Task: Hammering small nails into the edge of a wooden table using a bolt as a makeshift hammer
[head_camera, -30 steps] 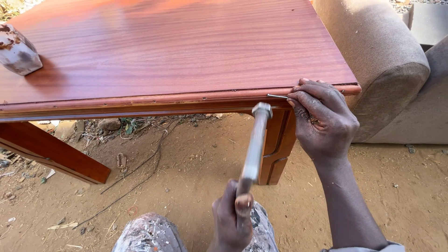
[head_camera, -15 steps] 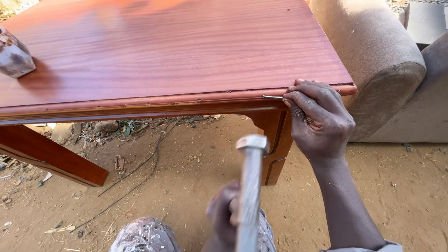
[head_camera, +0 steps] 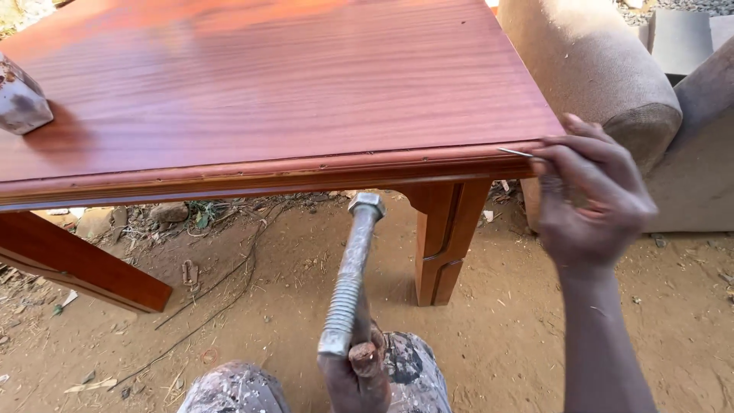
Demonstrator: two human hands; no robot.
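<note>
Ground: bare sandy dirt point(head_camera: 290, 306) lies under you, scattered with twigs, thin wire and small stones toward 9 o'clock.
Table: the glossy reddish-brown wooden table point(head_camera: 267, 84) fills the upper half of your view, its moulded front edge running from 9 o'clock to 3 o'clock, with one carved leg point(head_camera: 443, 245) standing just right of centre.
Left hand: your left hand point(head_camera: 355, 375), at 6 o'clock, is wrapped tight around the lower end of a long grey threaded steel bolt point(head_camera: 350, 279); its hexagonal head points up toward 12 o'clock and sits just below the table edge, not touching it.
Right hand: your right hand point(head_camera: 592, 203), at 3 o'clock, pinches a thin silver nail point(head_camera: 516, 152) between fingertips, the other fingers curled loosely.
Nail: it lies nearly level, its tip at the table's right corner edge; you cannot tell whether it touches the wood.
Knees: your paint-spattered trousers point(head_camera: 245, 386) show at 6 o'clock.
Beyond: a beige upholstered sofa arm point(head_camera: 596, 69) stands at 2 o'clock, beside the table's corner, and a paint-stained white bottle point(head_camera: 21, 99) rests on the tabletop at 10 o'clock.
</note>
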